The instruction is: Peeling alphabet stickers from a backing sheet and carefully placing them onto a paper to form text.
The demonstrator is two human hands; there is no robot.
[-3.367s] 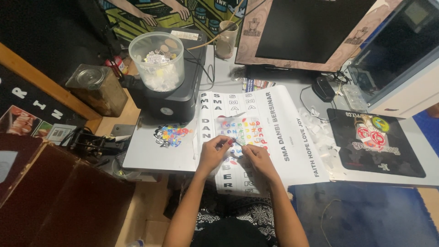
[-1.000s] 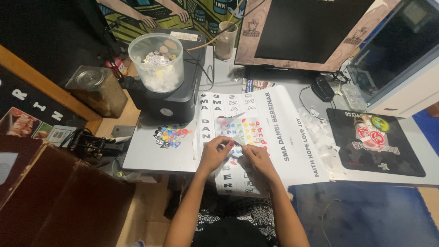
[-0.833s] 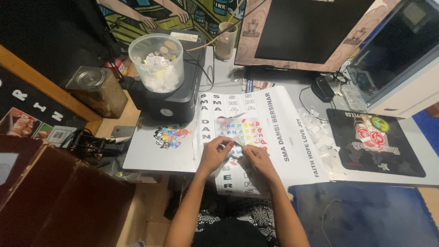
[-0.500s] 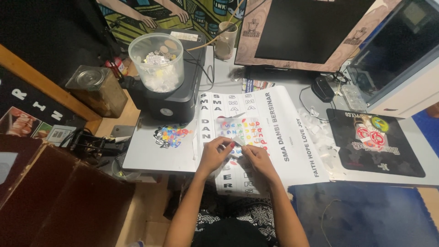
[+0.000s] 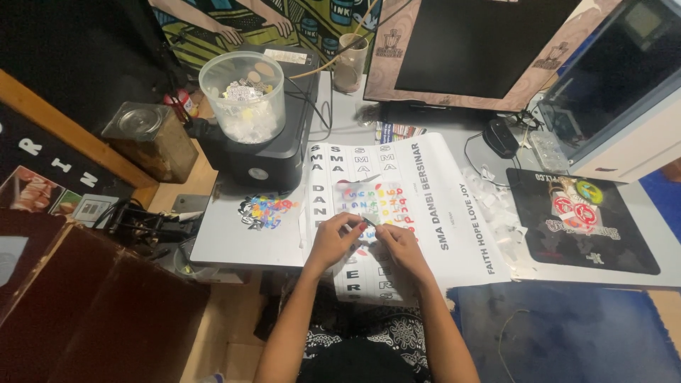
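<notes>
Forearms: both bare, entering from the bottom edge and converging toward the middle of the bench [image 5: 234, 245].
Sticker sheet: a long white sheet [image 5: 397, 213] printed with rows of black letters and a patch of small coloured characters; it lies flat on the bench, its near end hanging over the bench edge toward the person.
Left hand: the left hand [image 5: 332, 240] rests palm down on the sheet, fingers [image 5: 352, 225] curled and drawn together at the tips, pinching at a small piece too small to identify.
Right hand: the right hand [image 5: 397, 245] lies just beside the left, fingers bent and closed toward the same spot; whether they clamp anything cannot be told.
Contact: the fingertips of both hands meet just below the coloured characters.
Peeled pieces: a cluster of coloured letters [image 5: 266, 211] lies on the bench left of the sheet.
Mat: a black mat [image 5: 578, 223] with a colourful print, right of the sheet.
Scraps: white paper offcuts [image 5: 496, 206] between sheet and mat.
Printer: a black box [image 5: 273, 152] carrying a clear tub [image 5: 243, 99] of scraps.
Far edge: a dark framed screen [image 5: 475, 46].
</notes>
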